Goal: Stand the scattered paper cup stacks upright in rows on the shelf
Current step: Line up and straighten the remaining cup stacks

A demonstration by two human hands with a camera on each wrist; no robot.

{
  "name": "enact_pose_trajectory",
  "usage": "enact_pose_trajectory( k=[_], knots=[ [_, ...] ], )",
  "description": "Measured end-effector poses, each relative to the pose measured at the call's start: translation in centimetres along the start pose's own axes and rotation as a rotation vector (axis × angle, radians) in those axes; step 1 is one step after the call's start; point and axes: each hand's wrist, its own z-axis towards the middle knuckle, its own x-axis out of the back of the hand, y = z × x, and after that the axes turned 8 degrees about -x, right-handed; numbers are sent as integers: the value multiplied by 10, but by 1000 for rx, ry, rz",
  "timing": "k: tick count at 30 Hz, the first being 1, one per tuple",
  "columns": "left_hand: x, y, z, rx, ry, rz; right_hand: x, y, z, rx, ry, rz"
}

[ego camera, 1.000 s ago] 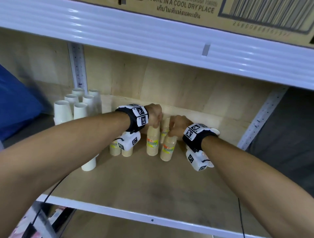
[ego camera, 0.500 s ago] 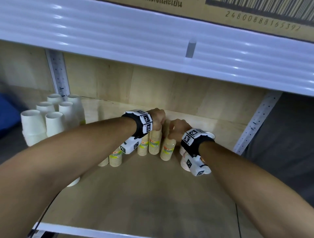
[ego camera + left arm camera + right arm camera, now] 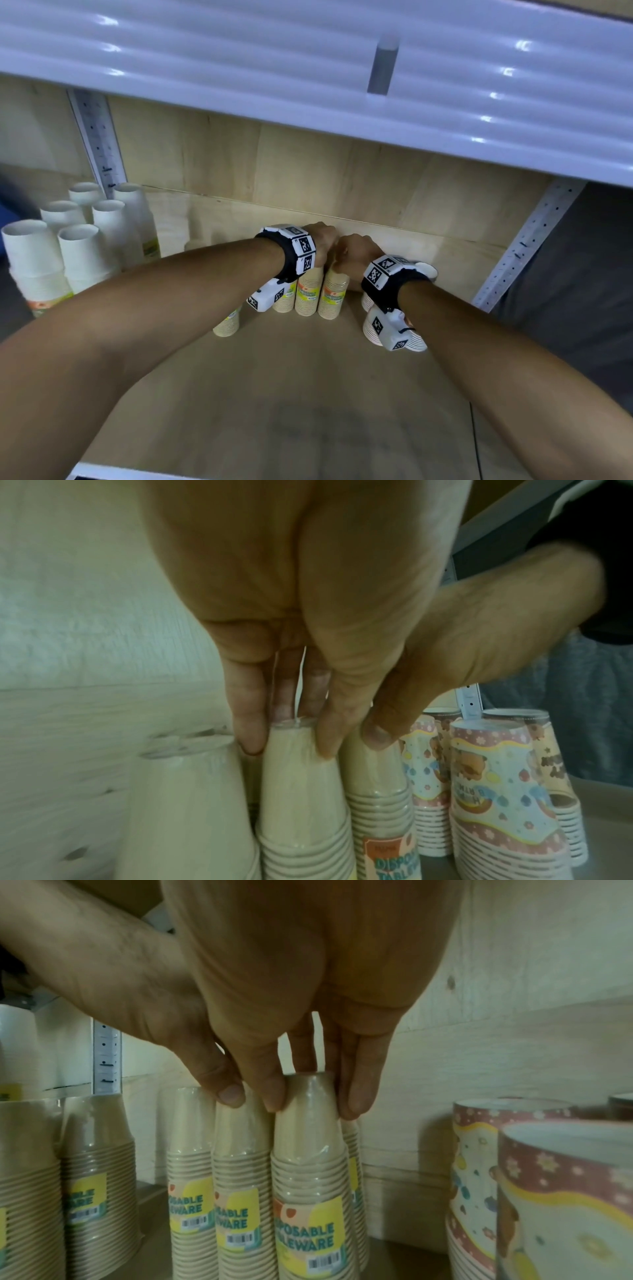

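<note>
Several kraft paper cup stacks with yellow labels stand rims down near the back of the wooden shelf (image 3: 308,394). My left hand (image 3: 320,240) pinches the top of one kraft stack (image 3: 309,293); in the left wrist view its fingers (image 3: 251,737) straddle that stack's top (image 3: 301,791), and the thumb touches the neighbouring stack (image 3: 373,772). Close beside it, my right hand (image 3: 354,251) pinches the top of the adjoining kraft stack (image 3: 334,294). The right wrist view shows fingers (image 3: 356,1102) on both sides of that stack (image 3: 308,1164). Both stacks are upright.
Tall white cup stacks (image 3: 82,253) stand at the shelf's left. Patterned party cup stacks (image 3: 416,339) stand right of my right wrist. One kraft stack (image 3: 226,322) stands further forward on the left. The upper shelf's white edge (image 3: 308,85) hangs low overhead. Bare board lies in front.
Both hands have slid their kraft stacks deeper toward the back wall and closer together, into line with the other kraft stacks. The head camera has dropped and moved nearer.
</note>
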Motion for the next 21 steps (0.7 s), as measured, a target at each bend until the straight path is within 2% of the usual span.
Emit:
enact_pose_trajectory(
  k=[9, 14, 21],
  knots=[
    [18, -4, -6, 12, 61, -28, 11, -7, 2, 5, 24, -22],
    [37, -21, -23, 40, 97, -36, 14, -26, 5, -12, 110, -62],
    [60, -47, -61, 133, 142, -24, 10, -65, -3, 94, 178, -50]
  ],
)
